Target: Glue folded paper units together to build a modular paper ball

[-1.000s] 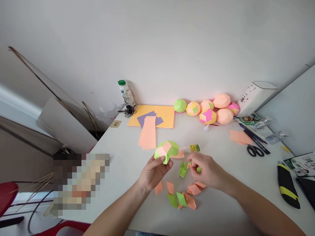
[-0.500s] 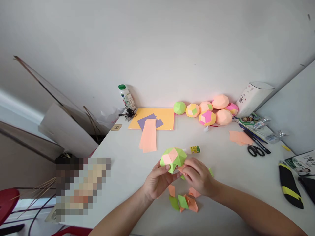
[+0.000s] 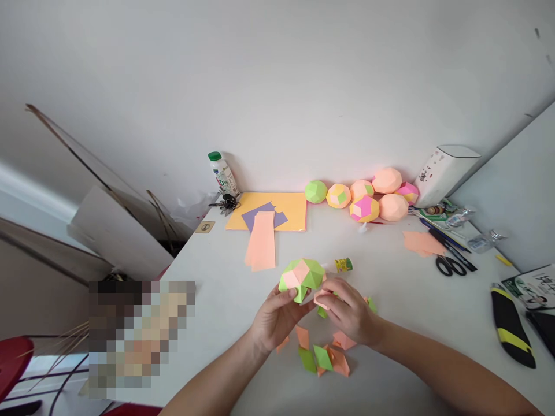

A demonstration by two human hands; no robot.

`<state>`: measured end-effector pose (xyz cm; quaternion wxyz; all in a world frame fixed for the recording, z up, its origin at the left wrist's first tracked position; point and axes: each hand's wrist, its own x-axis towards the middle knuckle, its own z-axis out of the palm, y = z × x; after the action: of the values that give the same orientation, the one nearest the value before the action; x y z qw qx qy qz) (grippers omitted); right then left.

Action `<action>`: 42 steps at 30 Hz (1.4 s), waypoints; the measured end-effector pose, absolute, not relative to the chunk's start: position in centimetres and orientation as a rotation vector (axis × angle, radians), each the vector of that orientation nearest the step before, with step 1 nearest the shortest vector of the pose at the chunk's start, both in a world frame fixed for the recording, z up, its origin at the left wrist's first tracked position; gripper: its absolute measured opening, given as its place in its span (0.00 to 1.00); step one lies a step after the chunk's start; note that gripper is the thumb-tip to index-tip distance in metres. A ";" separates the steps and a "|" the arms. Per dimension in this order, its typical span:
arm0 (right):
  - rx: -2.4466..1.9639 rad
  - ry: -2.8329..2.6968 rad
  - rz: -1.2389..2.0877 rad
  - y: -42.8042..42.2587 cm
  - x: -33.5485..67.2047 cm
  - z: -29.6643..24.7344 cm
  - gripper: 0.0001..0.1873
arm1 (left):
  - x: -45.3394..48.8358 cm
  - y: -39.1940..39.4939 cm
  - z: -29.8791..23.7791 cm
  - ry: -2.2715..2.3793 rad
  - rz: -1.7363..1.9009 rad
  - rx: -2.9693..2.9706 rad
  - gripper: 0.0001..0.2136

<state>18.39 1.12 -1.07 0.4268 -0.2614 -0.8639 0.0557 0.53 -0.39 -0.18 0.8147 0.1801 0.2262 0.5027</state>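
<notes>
Above the bench (image 3: 217, 306), the left hand (image 3: 273, 318) grips a green-and-peach paper ball (image 3: 303, 275) from below, its long axis sideways. Just right and lower, the right hand's (image 3: 353, 312) fingers pinch a peach paper piece (image 3: 319, 299); whether piece and ball touch, I cannot tell.

In our left hand (image 3: 274, 318) we hold a faceted paper ball (image 3: 302, 274), green with peach patches, its domed side up and a green point jutting down near our thumb. Between the fingertips of our right hand (image 3: 352, 311) we pinch a small peach paper piece (image 3: 319, 299), just beside the ball's lower right edge; whether they touch, we cannot tell.
</notes>
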 end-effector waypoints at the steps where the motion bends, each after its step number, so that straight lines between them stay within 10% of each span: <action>1: -0.656 -2.156 0.135 1.1 18.4 -1.1 0.14 | 0.6 -0.4 -0.3 0.486 1.060 0.380 0.06; 42: -0.511 -2.032 0.496 0.7 18.0 -2.4 0.17 | 0.7 -0.2 -1.1 0.714 1.095 0.167 0.11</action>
<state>18.02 0.73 -2.40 0.4745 -0.2088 -0.8308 0.2027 0.73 -0.17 -1.07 0.7907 0.0774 0.3318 0.5087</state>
